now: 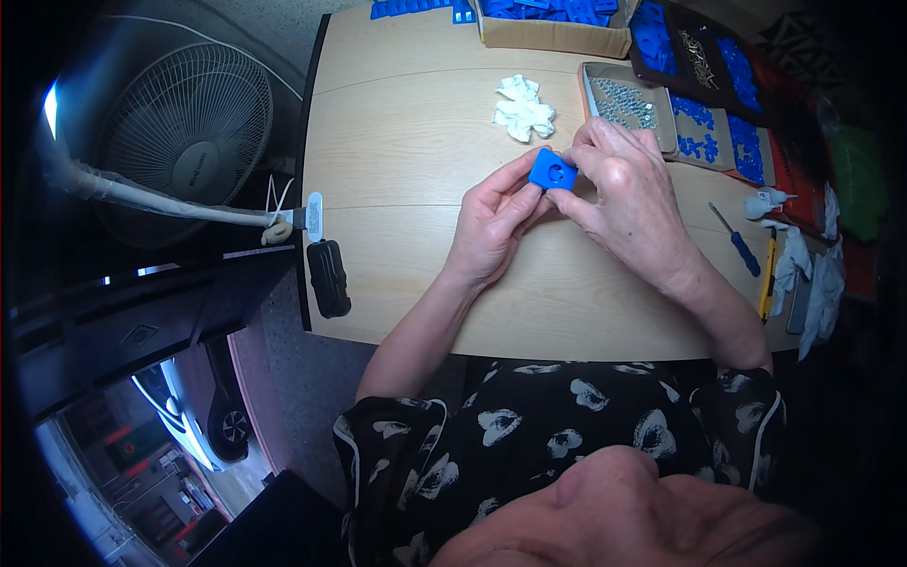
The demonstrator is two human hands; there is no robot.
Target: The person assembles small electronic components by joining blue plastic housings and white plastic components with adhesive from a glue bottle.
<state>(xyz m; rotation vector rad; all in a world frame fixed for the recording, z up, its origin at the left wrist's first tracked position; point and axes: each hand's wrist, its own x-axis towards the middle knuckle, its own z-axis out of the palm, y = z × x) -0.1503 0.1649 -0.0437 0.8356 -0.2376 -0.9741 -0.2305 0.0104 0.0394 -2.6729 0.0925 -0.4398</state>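
A small blue plastic block with a round hole (553, 172) is held above the light wooden table (397, 142). My left hand (491, 222) grips it from the left and below with thumb and fingers. From the right, my right hand (628, 198) closes on the same block, its fingertips curled over the top edge. Both forearms come in from the lower edge.
A crumpled white cloth (522, 107) lies beyond the hands. A grey tray of small metal screws (624, 102) and boxes of blue parts (557, 19) stand at the back. A blue-handled screwdriver (742, 246) lies at right. A black clamp (328, 277) and a fan (189, 132) are at left.
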